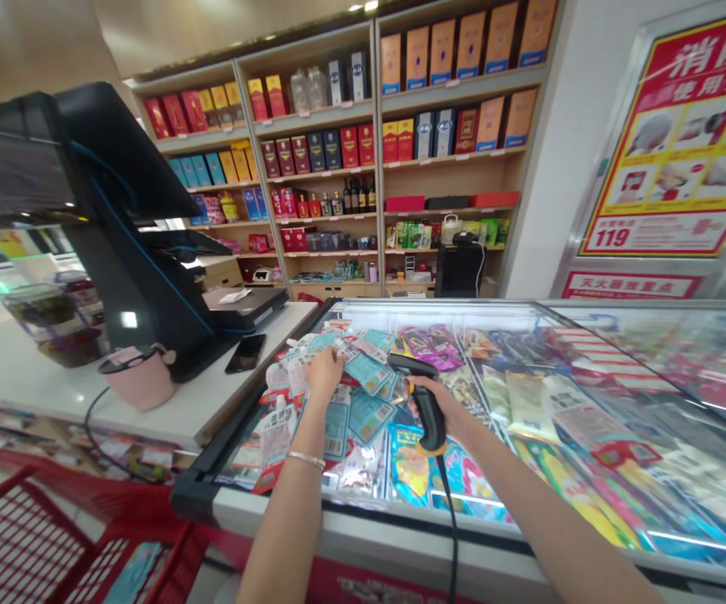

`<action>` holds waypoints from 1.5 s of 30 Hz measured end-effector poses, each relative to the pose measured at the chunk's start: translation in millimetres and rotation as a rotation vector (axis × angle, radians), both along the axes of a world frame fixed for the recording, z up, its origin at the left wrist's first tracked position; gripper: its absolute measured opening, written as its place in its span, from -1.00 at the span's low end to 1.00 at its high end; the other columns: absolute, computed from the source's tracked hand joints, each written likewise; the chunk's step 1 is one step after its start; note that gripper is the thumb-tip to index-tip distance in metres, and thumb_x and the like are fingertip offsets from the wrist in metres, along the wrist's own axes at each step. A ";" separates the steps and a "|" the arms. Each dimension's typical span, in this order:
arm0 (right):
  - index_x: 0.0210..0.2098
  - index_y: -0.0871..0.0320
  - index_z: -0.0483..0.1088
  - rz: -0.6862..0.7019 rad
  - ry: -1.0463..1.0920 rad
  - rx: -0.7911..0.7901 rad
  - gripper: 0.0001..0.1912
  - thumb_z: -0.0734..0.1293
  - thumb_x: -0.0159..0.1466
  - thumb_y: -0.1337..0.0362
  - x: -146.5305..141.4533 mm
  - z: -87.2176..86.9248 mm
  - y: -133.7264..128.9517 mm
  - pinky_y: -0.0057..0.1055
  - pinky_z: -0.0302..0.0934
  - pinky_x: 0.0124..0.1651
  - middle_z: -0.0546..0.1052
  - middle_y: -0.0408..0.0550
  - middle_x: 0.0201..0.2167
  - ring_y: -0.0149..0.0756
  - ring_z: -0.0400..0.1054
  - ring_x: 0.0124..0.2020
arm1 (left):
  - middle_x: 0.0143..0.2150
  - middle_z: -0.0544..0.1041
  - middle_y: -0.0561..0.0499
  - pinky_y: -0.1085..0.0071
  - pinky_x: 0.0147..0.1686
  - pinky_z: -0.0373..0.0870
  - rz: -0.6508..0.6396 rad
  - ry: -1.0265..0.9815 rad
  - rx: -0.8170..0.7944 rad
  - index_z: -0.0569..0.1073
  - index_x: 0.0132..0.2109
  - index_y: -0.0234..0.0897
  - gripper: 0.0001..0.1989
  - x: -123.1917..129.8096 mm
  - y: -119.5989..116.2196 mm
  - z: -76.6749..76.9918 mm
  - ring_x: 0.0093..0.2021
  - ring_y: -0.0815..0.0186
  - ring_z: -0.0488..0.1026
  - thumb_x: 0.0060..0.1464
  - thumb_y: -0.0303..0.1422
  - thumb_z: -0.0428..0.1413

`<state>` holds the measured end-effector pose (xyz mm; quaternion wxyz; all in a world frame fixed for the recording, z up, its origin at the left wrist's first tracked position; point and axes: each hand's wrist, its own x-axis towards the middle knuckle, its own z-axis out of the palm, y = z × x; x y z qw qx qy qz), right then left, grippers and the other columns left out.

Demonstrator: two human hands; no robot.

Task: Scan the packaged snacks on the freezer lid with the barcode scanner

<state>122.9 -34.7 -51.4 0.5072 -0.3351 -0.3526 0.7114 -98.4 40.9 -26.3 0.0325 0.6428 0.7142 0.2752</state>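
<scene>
My right hand (442,401) is wrapped round the grip of a black barcode scanner (431,411), whose head points left over the packets. A cable hangs from its handle. My left hand (325,371), with a bangle at the wrist, is closed on a spouted pouch (300,369) in a loose heap; its fingertips are partly hidden. More pouches with blue-green backs (366,372) and barcodes lie between my hands. The heap rests on the glass top of a chest freezer (394,315).
Left of the freezer, a counter (212,398) bears a checkout terminal (130,252), a phone (246,353) and a pink pot (137,379). A red basket or cart (29,520) with a blue packet stands at lower left. Shelves of boxes (318,151) line the back.
</scene>
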 end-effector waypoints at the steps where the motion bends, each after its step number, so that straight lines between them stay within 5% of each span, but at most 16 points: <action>1: -0.46 0.20 0.42 -0.001 -0.013 0.005 -0.86 0.36 0.07 0.23 0.7 0.5 -0.6 -0.55 0.18 -0.67 0.43 -0.15 -0.63 -0.48 0.24 -0.70 | -0.30 0.51 -0.08 0.27 -0.17 0.25 -0.019 -0.047 0.031 0.41 -0.19 -0.23 -0.80 -0.5 0.5 0.9 -0.20 0.13 0.44 0.15 -0.25 -0.04; 10: -0.40 0.19 0.38 -0.025 -0.146 0.163 -0.78 0.41 0.03 0.20 -4.9 10.3 -14.2 -0.50 0.13 -0.70 0.50 -0.10 -0.58 -0.45 0.23 -0.73 | -0.52 0.40 0.05 0.42 -0.37 0.17 0.127 -0.319 0.419 0.37 -0.12 -0.20 -0.73 -15.2 -3.2 9.7 -0.43 0.25 0.38 0.23 -0.22 -0.16; 25: -0.53 0.22 0.36 0.124 -0.287 0.313 -0.78 0.37 0.06 0.17 -9.5 9.7 -17.5 -0.52 0.05 -0.72 0.40 -0.16 -0.70 -0.48 0.17 -0.78 | -0.53 0.39 0.06 0.44 -0.36 0.18 0.131 -0.327 0.507 0.40 -0.17 -0.22 -0.76 -18.4 -1.3 7.2 -0.44 0.28 0.38 0.21 -0.24 -0.11; 33: -0.43 0.20 0.39 0.014 -0.188 0.253 -0.74 0.43 -0.01 0.15 -7.0 22.6 -18.2 -0.51 0.07 -0.74 0.50 -0.12 -0.59 -0.48 0.19 -0.78 | -0.44 0.47 -0.03 0.41 -0.33 0.21 0.151 -0.276 0.473 0.39 -0.12 -0.24 -0.72 -12.1 -3.9 10.4 -0.38 0.23 0.42 0.23 -0.24 -0.15; 39: -0.50 0.21 0.40 -0.083 -0.123 0.152 -0.75 0.38 0.05 0.12 51.0 29.6 -39.7 -0.54 0.06 -0.72 0.36 -0.18 -0.77 -0.48 0.16 -0.78 | -0.45 0.47 -0.01 0.37 -0.31 0.25 -0.012 -0.255 0.313 0.39 -0.12 -0.24 -0.74 15.7 -6.2 13.6 -0.37 0.21 0.43 0.19 -0.24 -0.12; 45: -0.44 0.19 0.39 -0.338 -0.059 0.110 -0.80 0.39 0.06 0.18 142.4 10.3 -97.5 -0.56 0.08 -0.72 0.42 -0.18 -0.67 -0.51 0.17 -0.75 | -0.31 0.51 -0.02 0.36 -0.17 0.30 -0.336 -0.446 0.137 0.39 -0.22 -0.24 -0.85 108.7 -12.3 -12.3 -0.24 0.25 0.45 0.13 -0.32 -0.04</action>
